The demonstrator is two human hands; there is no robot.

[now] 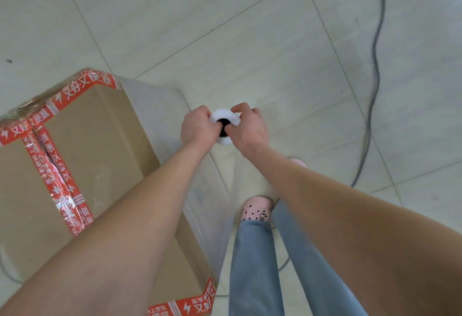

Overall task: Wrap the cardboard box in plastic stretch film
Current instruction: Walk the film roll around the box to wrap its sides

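box: I see the box [100, 140] standing on the floor [225, 28], left of frame, brown top face toward me, partly behind my left forearm.
tape: red printed tape [50, 170] runs down the top seam and along the box edges and corners.
roll: film roll [226, 118] held on end just right of the box. I'm looking down at its white end with the dark core hole.
left hand: left hand [197, 128] has its fingers curled round the roll's left side, gripping it.
right hand: right hand [250, 128] has its fingers curled round the right side, thumb at the core hole. I cannot tell if it goes inside.
film: clear film [155, 100] is stretched from the roll to the box's far right corner. More film lies over the box's right side face, glossy and wrinkled.
legs: jeans [252, 265] bottom centre, just right of the box. One pink dotted slipper [256, 209] is seen through the film, and a second pink toe shows behind my right forearm.
cable: dark cable [375, 65] snakes down the tiles on the right, well apart from the box.
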